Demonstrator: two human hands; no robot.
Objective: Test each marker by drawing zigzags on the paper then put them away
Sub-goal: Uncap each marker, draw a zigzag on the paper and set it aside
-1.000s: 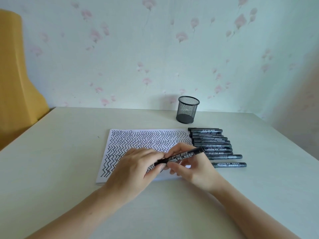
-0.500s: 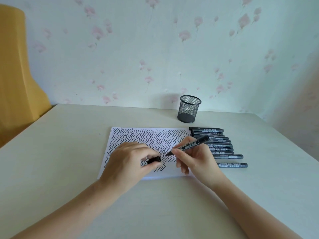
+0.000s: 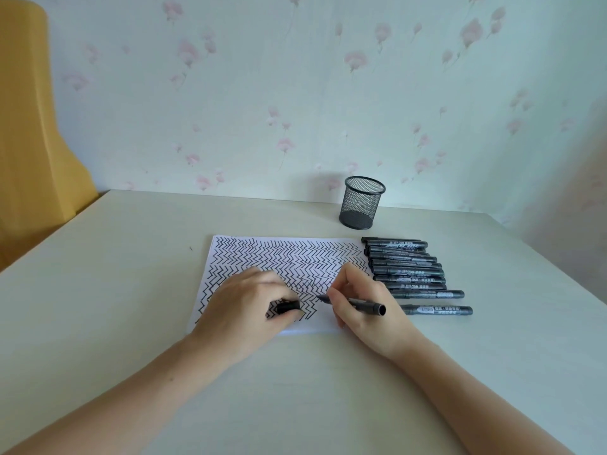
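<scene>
A white sheet of paper [image 3: 282, 254] lies on the table, nearly covered with black zigzag lines. My right hand [image 3: 364, 307] grips an uncapped black marker [image 3: 364, 304], its tip down at the lower part of the sheet and its back end pointing right. My left hand [image 3: 243, 307] rests on the paper and holds the black cap [image 3: 288, 307] between its fingers. Several capped black markers [image 3: 407, 270] lie in a row to the right of the sheet. A black mesh pen cup [image 3: 361, 202] stands behind the paper.
The pale table [image 3: 131, 290] meets a flowered wall at the back. A yellow chair back [image 3: 29, 126] stands at the far left. The table's right edge runs close past the marker row.
My hands pulled the cap off the marker. My left hand kept the cap, and my right hand turned the marker and lowered its tip to the paper.
</scene>
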